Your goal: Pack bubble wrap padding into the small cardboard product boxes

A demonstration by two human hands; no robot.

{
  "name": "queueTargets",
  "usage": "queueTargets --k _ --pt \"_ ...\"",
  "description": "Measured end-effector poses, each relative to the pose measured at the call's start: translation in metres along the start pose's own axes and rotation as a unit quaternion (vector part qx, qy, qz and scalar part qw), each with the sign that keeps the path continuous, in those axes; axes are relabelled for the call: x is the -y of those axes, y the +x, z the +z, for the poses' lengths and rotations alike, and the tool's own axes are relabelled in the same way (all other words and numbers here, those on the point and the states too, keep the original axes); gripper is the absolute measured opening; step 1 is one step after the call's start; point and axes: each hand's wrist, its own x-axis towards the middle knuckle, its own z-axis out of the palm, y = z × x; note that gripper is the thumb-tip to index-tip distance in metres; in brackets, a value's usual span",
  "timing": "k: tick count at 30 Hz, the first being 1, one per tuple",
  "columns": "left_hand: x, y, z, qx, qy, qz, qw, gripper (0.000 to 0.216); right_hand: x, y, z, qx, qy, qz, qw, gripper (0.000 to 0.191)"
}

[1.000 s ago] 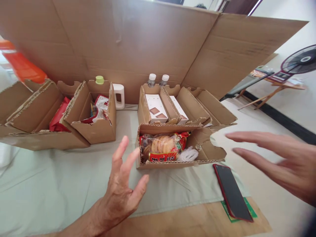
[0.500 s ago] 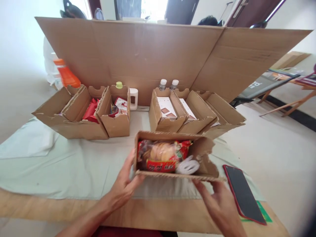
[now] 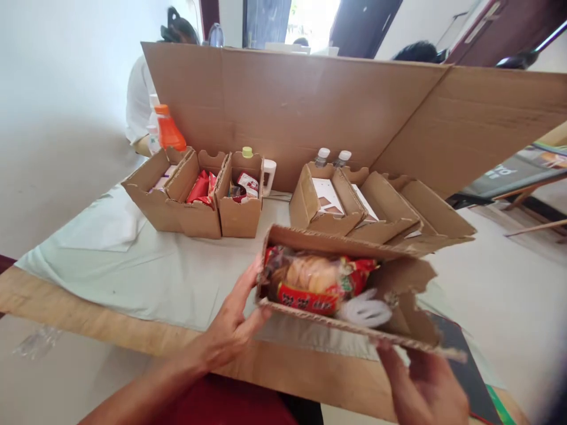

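Both hands have hold of a brown box: the left hand point(image 3: 233, 324) is part open around its left end, with the thumb at the near rim, and the right hand point(image 3: 427, 383) is bent and pinches the near edge toward the right end. Some of the right fingers are hidden behind the card, so I cannot tell how they sit. That box point(image 3: 410, 298) is at the near side, right of the middle, and it slants so its right end is closer. I cannot tell if its bottom touches the table. Inside, a red and clear bag of snacks point(image 3: 310, 286) fills the left and middle, and a white loop of cord point(image 3: 365, 308) lies to its right. On the right, the box hides part of a dark phone point(image 3: 467, 363). Its far edge looks near the fronts of the right boxes point(image 3: 372, 233), and I cannot tell the gap. To the left, a wide stretch of pale green cloth point(image 3: 172, 283) lies between the left hand and the left boxes point(image 3: 190, 218). A strip of cloth also runs between the two box groups. Behind them, a tall cardboard wall point(image 3: 305, 106) stands across the far side. The wooden table edge point(image 3: 168, 339) runs along the near side, under the left arm.
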Motion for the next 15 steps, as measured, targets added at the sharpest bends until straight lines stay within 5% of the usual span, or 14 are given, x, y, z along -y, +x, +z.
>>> queueTargets --k 3,7,11,15 --pt "-0.004 -0.026 -0.042 -0.079 0.010 -0.058 0.995 0.064 0.019 -0.020 0.021 0.072 0.072 -0.048 0.994 0.063" --pt "-0.017 0.011 -0.084 -0.114 -0.012 -0.018 0.993 0.052 0.057 0.003 0.049 0.073 0.150 -0.105 0.980 0.064" --pt "-0.009 0.062 -0.060 -0.057 -0.068 0.043 0.995 0.045 0.044 -0.004 0.051 0.021 0.145 -0.027 0.989 0.068" --pt "0.021 0.087 -0.031 -0.002 -0.060 0.049 0.997 0.055 0.004 -0.073 0.054 0.018 0.184 0.065 0.981 0.072"
